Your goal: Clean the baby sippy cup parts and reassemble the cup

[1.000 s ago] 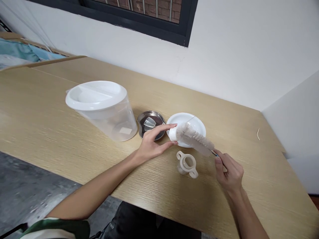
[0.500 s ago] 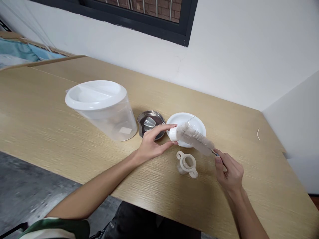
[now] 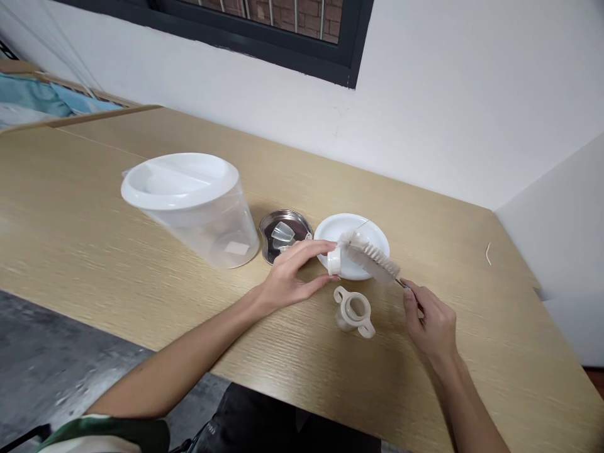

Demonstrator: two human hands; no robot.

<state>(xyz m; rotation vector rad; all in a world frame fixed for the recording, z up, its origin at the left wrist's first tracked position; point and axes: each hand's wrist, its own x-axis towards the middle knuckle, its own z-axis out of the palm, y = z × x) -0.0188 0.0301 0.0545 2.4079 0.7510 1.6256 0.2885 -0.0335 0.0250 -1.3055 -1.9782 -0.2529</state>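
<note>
Between thumb and fingers, my left hand (image 3: 295, 274) grips a small white cap (image 3: 334, 261) over the near left edge of a white plate (image 3: 349, 220). My right hand (image 3: 431, 318) is closed on the thin handle of a bristle brush (image 3: 372, 257). The brush head points left, its tip beside the cap; whether they touch is hard to tell. Below the plate stands a translucent cup with two handles (image 3: 355, 311). A metal tray (image 3: 268, 220) left of the plate bears clear plastic pieces (image 3: 283, 233), partly behind my left hand.
A large translucent pitcher with a white lid (image 3: 189, 182) stands on the wooden table (image 3: 179, 308) at the left. A thin pale strip (image 3: 488, 253) lies at the right. The wall and a dark window frame rise behind.
The cap has turned in my left fingers and shifted slightly right and down. The brush and my right hand have moved a little left and up.
</note>
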